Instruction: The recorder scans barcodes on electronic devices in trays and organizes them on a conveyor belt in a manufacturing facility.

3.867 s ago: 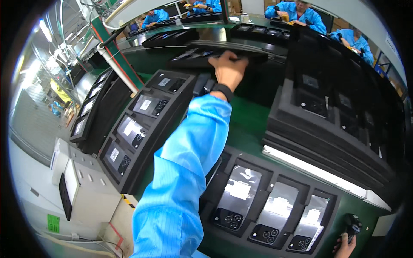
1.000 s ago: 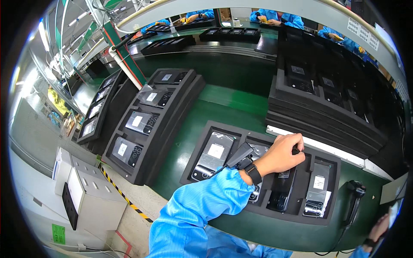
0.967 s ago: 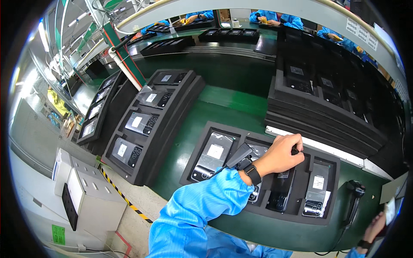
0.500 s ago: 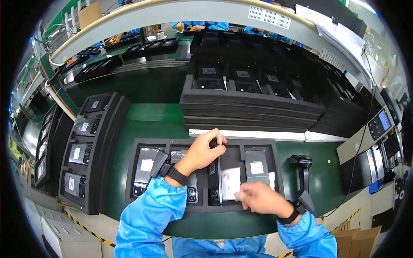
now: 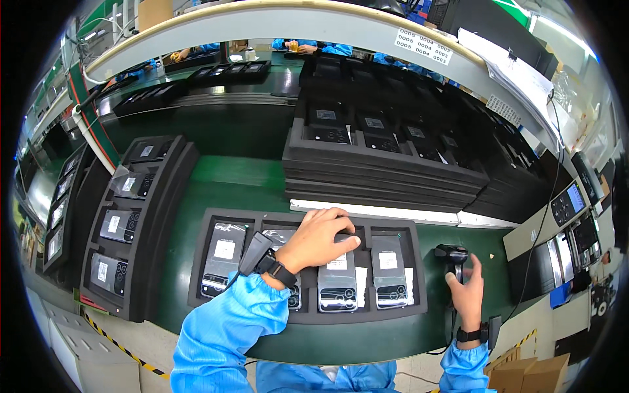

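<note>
The person's left hand arches over the upper end of the third phone from the left, fingers loosely curved and thumb held away from them; whether it grips the phone or merely rests on it, one cannot tell. That phone lies in its rectangular recess in the matte, dark-grey foam tray, a slim slab with rounded corners, its glossy camera end toward the person; a white paper slip stands just beside it, and the fourth phone fills the next recess to the right. The right hand is at the black handheld scanner, thumb and fingers spread apart near its handle; contact is unclear. Both sleeves are bright blue, creased fabric; the tabletop is smooth, green and faintly shiny; behind the tray runs a white rail, with a layered stack of foam trays beyond it.
</note>
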{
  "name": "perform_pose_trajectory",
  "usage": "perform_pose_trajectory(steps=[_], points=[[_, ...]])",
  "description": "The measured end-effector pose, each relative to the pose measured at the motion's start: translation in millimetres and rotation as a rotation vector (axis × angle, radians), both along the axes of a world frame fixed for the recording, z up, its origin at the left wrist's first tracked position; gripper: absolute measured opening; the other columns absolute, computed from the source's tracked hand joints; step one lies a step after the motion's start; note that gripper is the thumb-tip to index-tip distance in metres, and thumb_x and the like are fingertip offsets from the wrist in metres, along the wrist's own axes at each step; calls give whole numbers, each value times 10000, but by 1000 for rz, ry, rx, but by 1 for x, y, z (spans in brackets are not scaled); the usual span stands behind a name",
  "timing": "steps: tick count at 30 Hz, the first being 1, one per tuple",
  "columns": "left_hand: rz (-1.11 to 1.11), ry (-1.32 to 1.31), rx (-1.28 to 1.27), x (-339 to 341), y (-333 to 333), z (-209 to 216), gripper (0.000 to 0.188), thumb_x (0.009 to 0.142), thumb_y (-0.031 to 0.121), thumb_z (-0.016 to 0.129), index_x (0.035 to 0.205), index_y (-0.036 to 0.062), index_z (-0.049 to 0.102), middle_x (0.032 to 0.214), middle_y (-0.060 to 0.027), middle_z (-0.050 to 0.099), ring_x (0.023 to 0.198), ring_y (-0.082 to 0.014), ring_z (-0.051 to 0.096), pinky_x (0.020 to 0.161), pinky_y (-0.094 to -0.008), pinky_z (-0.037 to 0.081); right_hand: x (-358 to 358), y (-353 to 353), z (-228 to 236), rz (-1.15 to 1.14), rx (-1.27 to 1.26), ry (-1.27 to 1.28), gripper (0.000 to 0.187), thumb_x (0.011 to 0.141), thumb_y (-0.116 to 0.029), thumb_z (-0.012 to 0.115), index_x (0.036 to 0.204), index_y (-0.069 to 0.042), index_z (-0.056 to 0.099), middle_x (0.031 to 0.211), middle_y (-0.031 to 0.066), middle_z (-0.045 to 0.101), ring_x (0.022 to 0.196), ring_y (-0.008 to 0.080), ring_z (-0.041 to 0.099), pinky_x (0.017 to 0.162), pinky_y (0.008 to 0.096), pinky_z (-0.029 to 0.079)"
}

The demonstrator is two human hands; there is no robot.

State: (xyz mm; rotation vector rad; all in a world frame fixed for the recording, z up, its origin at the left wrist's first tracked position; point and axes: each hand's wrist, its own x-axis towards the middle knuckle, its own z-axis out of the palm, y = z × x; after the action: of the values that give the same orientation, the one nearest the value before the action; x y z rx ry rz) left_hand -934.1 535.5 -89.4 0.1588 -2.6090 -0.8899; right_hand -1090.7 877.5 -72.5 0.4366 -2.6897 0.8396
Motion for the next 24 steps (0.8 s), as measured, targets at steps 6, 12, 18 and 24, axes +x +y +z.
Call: perform_pose_trajectory(steps=[6, 12, 18, 24], points=[[162, 109, 54, 33, -36, 16, 297, 900, 281, 702, 1083, 47, 705, 1100, -146, 703, 1064, -340, 656, 952, -423, 494, 6, -18, 19, 99, -30, -227, 749, 807, -61, 686, 1498, -23, 399, 953, 181, 682, 621, 221, 658, 584, 363, 537], [327, 29, 182, 75, -64, 2, 262, 881, 280, 693, 1020, 58, 706, 1025, -128, 716, 1032, -334, 654, 943, -438, 475, 84, -93, 46, 639, -493, -878, 939, 827, 48, 610, 1605, -201, 146, 1355, 246, 509, 609, 156, 634, 501, 278, 547], [396, 188, -52, 69, -60, -18, 197, 868, 244, 691, 979, 81, 697, 966, -92, 701, 975, -302, 640, 925, -417, 428, 159, -162, 44, 942, -308, -925, 901, 853, -20, 630, 1595, -137, 132, 1356, 274, 534, 1196, 379, 610, 1040, 423, 460], [432, 150, -104, 64, -54, -19, 218, 864, 259, 688, 1028, 119, 672, 993, -61, 693, 1007, -273, 621, 950, -418, 381, 169, -163, 36, 890, -299, -923, 844, 838, -11, 646, 1537, -147, 194, 1275, 247, 593, 1130, 362, 647, 996, 416, 484]])
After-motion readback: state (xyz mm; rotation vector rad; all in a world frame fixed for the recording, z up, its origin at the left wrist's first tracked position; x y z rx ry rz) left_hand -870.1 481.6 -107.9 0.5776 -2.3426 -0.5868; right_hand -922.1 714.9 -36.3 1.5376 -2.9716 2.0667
